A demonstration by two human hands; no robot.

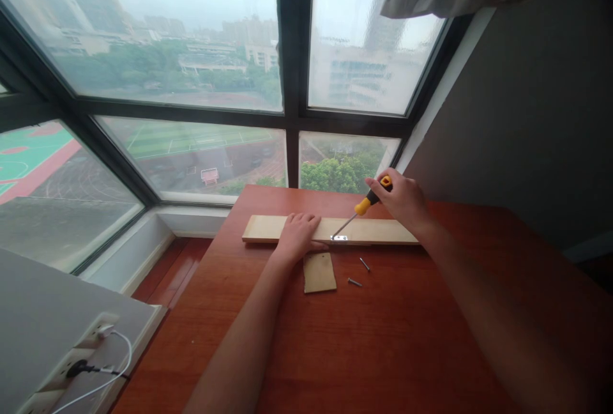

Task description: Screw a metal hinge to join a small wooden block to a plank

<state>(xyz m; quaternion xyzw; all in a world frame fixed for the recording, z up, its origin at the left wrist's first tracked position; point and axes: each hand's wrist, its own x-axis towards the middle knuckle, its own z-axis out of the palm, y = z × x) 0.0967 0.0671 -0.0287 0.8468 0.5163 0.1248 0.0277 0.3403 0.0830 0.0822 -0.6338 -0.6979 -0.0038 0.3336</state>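
Right hand [405, 200] gripping screwdriver [364, 208], tip at metal bracket [340, 237]; left hand [297, 235] flat, pressing plank [373, 230]. Two screws [355, 282] loose on surface [383, 337], undriven.

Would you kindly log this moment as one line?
left hand: pressing pale wooden plank | right hand: holding yellow-black screwdriver, tip on small metal bracket
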